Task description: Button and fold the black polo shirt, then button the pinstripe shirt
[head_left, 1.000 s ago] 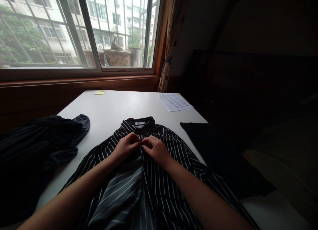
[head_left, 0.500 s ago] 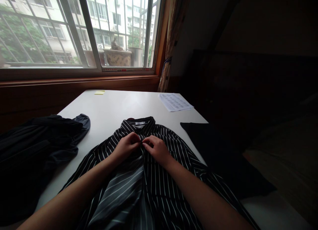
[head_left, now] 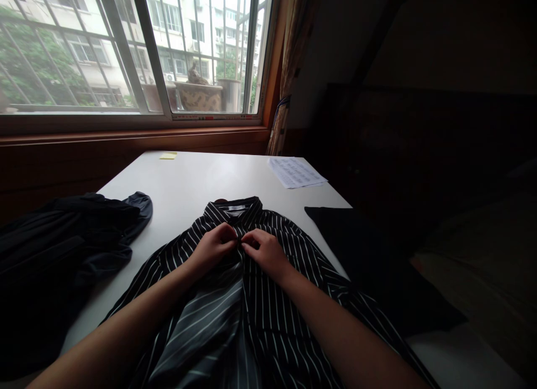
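A black shirt [head_left: 277,299] with white stripes lies front up on the white table, its collar [head_left: 251,210] pointing away from me. Just below the collar, my left hand [head_left: 218,243] pinches one edge of the shirt's front opening. My right hand [head_left: 263,250] pinches the opposite edge, thumb and fingertips almost meeting those of the left. Any button between the fingertips is too small and hidden to make out. Lower down, the front hangs apart and the greyish inner side of the fabric [head_left: 205,327] shows.
Dark clothing [head_left: 62,254] is heaped on the table's left side. A dark cloth [head_left: 377,260] hangs over the right edge. Printed sheets [head_left: 296,172] and a yellow sticky note [head_left: 168,155] lie at the far end of the table [head_left: 210,173], below a barred window [head_left: 201,53].
Almost nothing differs. My right fingertips have shifted very slightly; both hands stay at the same spot on the shirt front.
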Motion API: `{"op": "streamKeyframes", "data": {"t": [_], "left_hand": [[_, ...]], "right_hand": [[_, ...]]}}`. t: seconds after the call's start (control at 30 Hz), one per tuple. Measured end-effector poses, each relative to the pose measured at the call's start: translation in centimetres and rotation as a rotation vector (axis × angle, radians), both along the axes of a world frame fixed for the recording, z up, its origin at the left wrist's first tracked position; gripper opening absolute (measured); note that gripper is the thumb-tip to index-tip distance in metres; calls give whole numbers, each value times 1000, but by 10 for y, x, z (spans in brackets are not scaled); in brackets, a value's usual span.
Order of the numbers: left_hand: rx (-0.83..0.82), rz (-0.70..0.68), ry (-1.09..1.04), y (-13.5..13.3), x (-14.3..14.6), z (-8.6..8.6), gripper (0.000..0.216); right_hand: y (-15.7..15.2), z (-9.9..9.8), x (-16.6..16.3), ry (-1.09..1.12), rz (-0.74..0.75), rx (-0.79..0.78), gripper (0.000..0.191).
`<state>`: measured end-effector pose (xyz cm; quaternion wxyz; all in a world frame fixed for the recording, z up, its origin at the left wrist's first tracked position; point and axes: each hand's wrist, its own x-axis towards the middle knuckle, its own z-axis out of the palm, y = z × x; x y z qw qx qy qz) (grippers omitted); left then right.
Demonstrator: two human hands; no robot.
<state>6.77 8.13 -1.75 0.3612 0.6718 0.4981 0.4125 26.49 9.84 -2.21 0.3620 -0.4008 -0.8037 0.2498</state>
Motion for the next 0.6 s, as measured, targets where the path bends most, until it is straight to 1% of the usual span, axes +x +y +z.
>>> {"op": "streamKeyframes", "data": {"t": [0.2, 0.37, 0.6], "left_hand": [[-26, -2, -23, -1, 1, 1, 12], [-2, 2, -1, -1, 1, 3, 12], [3, 2, -1, 0, 1, 1, 11]], "right_hand": [[0, 0, 0, -8, 6, -7, 8], [1, 0, 1, -2, 20, 1, 8], [0, 3, 1, 0, 25, 18, 6]]}}
